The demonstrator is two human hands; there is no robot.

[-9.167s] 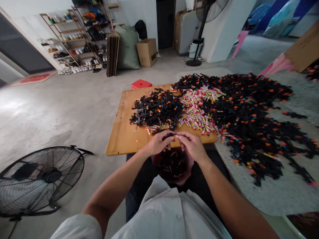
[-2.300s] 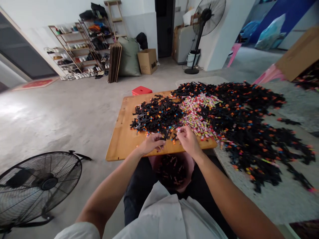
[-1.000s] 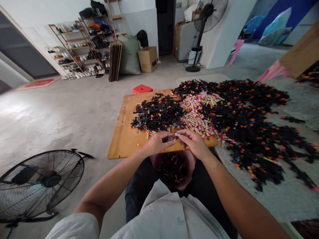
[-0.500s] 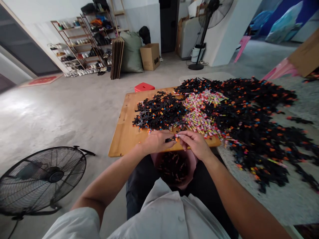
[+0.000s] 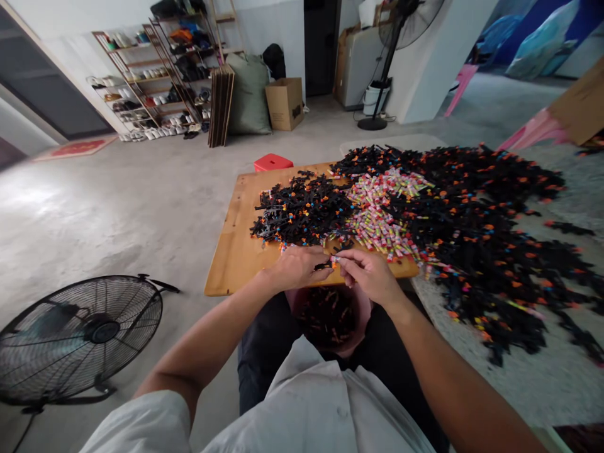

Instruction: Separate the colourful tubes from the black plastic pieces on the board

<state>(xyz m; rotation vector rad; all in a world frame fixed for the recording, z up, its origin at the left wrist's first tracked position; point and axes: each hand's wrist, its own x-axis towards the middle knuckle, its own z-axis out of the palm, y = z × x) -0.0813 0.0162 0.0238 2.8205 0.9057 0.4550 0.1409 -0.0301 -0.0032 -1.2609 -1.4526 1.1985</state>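
My left hand [image 5: 298, 267] is closed on a small black plastic toy gun [image 5: 323, 266] with an orange part, over the front edge of the wooden board [image 5: 226, 264]. In the fingertips of my right hand [image 5: 370, 274] is a small tube with a colourful wrapper [image 5: 335, 258], pinched against the end of the toy gun. Beyond my hands lies a pile of similar black toy guns [image 5: 306, 207]. Beside it, a heap of colourful wrapped tubes [image 5: 382, 226] spreads over the board. Below my hands, a pink tub [image 5: 362, 318] between my legs holds many dark pieces.
A bigger pile of black toy guns [image 5: 491, 251] covers the surface to the right. A red stool [image 5: 272, 162] stands behind the board. On the floor at left is a black fan [image 5: 101, 333]. Farther back are shoe racks [image 5: 141, 82], a cardboard box [image 5: 284, 104] and a standing fan [image 5: 389, 69].
My hands stay almost in place, still joined at the toy gun and the tube. My right fingers have shifted slightly around the tube. The view has tilted a little.
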